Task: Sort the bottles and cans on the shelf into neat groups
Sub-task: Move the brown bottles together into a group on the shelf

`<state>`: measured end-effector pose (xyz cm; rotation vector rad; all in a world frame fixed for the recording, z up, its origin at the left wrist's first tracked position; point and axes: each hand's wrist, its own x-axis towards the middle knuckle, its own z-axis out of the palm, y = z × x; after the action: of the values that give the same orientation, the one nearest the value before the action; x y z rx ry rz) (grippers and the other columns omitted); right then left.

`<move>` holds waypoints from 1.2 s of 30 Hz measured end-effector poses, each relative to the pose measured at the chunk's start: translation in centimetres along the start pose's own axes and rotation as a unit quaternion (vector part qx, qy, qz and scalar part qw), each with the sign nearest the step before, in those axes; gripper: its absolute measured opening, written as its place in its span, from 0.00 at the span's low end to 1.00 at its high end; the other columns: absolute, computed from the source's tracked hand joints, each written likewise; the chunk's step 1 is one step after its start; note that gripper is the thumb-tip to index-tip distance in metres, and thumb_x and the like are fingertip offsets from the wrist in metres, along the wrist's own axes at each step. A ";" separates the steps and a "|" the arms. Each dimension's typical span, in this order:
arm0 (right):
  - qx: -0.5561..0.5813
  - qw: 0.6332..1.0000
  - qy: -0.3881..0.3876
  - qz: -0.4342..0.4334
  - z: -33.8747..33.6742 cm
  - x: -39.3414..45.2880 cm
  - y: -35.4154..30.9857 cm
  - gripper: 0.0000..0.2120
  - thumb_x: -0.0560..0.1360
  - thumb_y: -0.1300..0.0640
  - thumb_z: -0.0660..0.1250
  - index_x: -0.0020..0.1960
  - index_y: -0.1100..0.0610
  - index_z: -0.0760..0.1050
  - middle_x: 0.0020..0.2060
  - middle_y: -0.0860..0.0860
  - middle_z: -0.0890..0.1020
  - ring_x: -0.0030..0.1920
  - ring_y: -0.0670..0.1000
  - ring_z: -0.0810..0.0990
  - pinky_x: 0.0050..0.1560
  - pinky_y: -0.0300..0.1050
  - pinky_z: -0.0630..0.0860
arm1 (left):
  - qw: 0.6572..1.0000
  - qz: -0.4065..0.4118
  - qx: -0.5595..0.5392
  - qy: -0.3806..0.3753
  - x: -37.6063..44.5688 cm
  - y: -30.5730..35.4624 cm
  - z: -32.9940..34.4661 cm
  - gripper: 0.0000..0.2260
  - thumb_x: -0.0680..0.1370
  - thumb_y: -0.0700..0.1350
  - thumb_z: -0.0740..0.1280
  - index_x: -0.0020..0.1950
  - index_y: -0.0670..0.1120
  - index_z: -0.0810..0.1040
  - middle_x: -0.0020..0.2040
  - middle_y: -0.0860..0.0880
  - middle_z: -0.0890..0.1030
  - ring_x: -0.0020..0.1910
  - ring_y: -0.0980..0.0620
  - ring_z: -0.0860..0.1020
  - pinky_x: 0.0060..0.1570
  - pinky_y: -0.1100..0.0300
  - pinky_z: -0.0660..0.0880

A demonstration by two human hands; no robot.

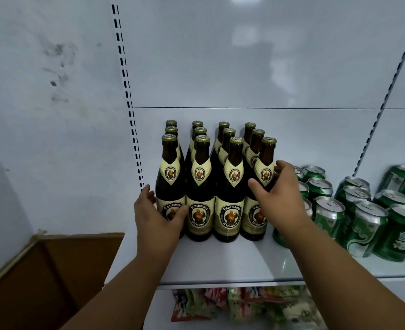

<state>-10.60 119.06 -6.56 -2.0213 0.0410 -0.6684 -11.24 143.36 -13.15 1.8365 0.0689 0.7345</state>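
Several brown beer bottles with cream labels stand in neat rows on the left part of the white shelf. My left hand wraps the lower body of the front-left bottle, thumb lying across its label. My right hand curls round the shoulder of the front-right bottle, thumb in front and fingers behind it. Several green cans stand grouped to the right of the bottles, some hidden behind my right forearm.
A slotted upright post borders the shelf on the left, right beside my left hand. An open cardboard box sits lower left. Colourful snack packets lie on the shelf below. More green cans stand at the far right.
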 end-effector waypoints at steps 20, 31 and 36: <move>-0.151 0.972 0.152 -0.101 2.2 -5.1 -0.5 0.23 0.73 0.54 0.72 0.65 0.57 0.71 0.60 0.54 0.74 0.63 0.53 0.69 0.62 0.46 0.66 | 0.999 0.026 0.002 -0.020 -1.0 -0.4 -1.7 0.29 0.72 0.44 0.77 0.69 0.52 0.67 0.59 0.58 0.71 0.55 0.59 0.74 0.55 0.62 0.72; -0.164 0.957 0.035 -0.238 9.8 -8.9 -1.5 0.23 0.72 0.61 0.71 0.67 0.56 0.74 0.65 0.58 0.69 0.62 0.55 0.69 0.59 0.50 0.74 | 0.995 0.081 0.059 -0.018 -0.9 -1.2 -1.3 0.29 0.75 0.45 0.72 0.73 0.50 0.65 0.62 0.50 0.71 0.61 0.51 0.73 0.58 0.47 0.77; -0.186 0.946 0.068 -0.256 10.7 -9.4 -1.2 0.26 0.71 0.65 0.72 0.68 0.57 0.75 0.63 0.62 0.70 0.59 0.61 0.74 0.56 0.52 0.74 | 0.991 0.097 0.082 -0.030 -0.9 -1.1 -1.6 0.30 0.75 0.44 0.72 0.74 0.49 0.65 0.64 0.49 0.71 0.63 0.52 0.71 0.58 0.59 0.72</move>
<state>-13.77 131.00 -13.73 -2.3670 -0.3078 -1.2011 -12.50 144.79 -14.19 2.0420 -0.0931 0.8278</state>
